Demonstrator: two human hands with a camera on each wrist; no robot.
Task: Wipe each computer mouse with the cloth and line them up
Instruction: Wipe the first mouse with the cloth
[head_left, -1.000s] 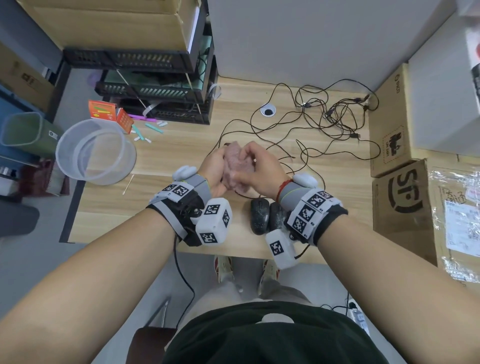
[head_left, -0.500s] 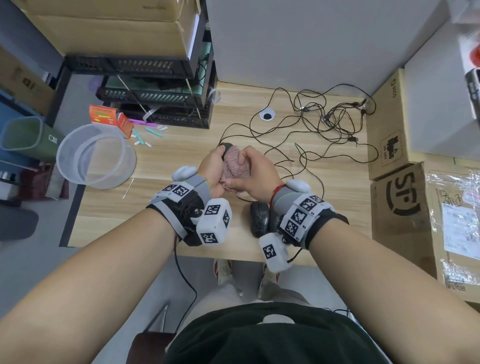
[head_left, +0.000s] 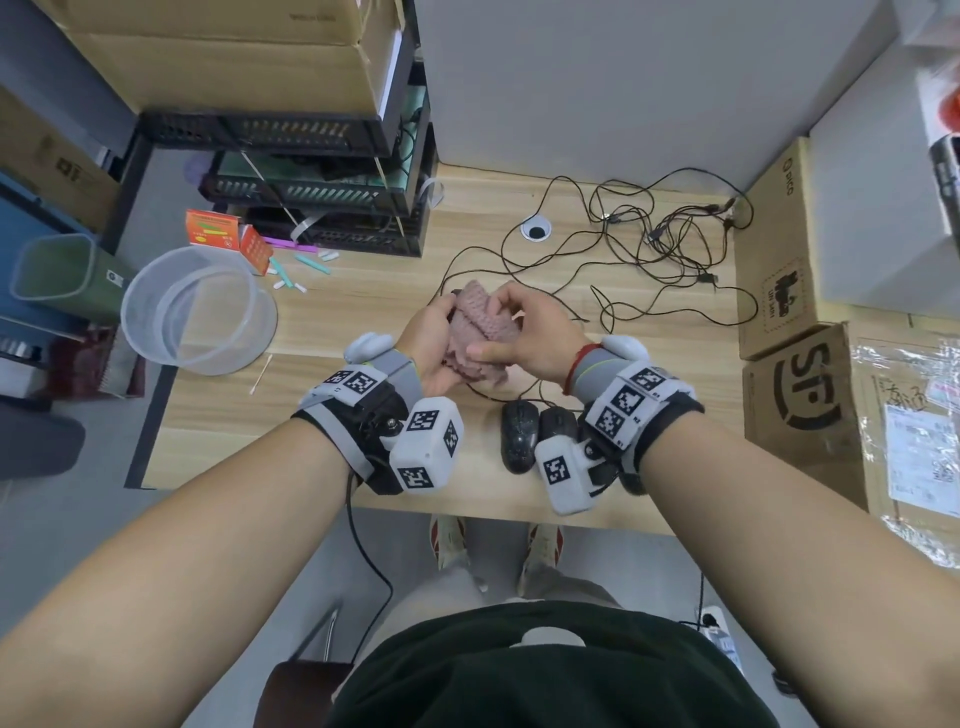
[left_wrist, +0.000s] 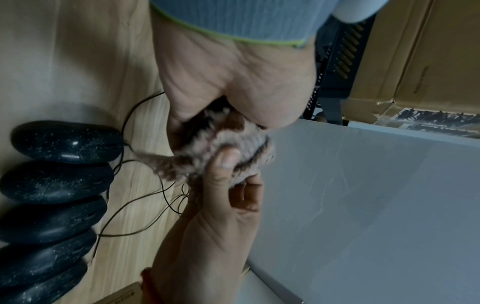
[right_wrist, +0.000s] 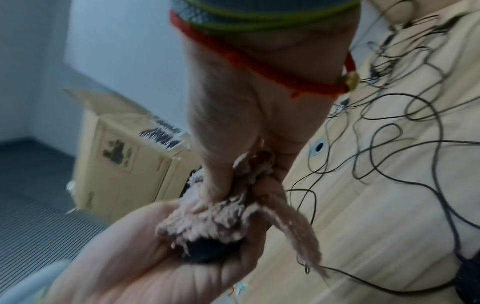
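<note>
Above the middle of the wooden desk (head_left: 332, 312), my left hand (head_left: 431, 332) cups a black mouse (right_wrist: 207, 251) from below. A pink knitted cloth (head_left: 483, 317) covers most of it. My right hand (head_left: 524, 332) grips the cloth from the right, its thumb (left_wrist: 223, 158) pressing the fabric onto the mouse. In the left wrist view, several black dusty mice (left_wrist: 64, 142) lie side by side in a row. Two of them (head_left: 519, 436) show at the desk's front edge in the head view, and my right wrist hides the others.
Tangled black cables (head_left: 649, 244) spread over the back right of the desk beside a cable hole (head_left: 535, 228). Cardboard boxes (head_left: 795, 244) stand along the right edge. A clear plastic tub (head_left: 197, 312) sits at the left, with black crates (head_left: 311, 182) behind it.
My right hand has rubbed the cloth along the held mouse; the cloth now bunches higher over its far end. Both hands stayed close together over the desk's middle.
</note>
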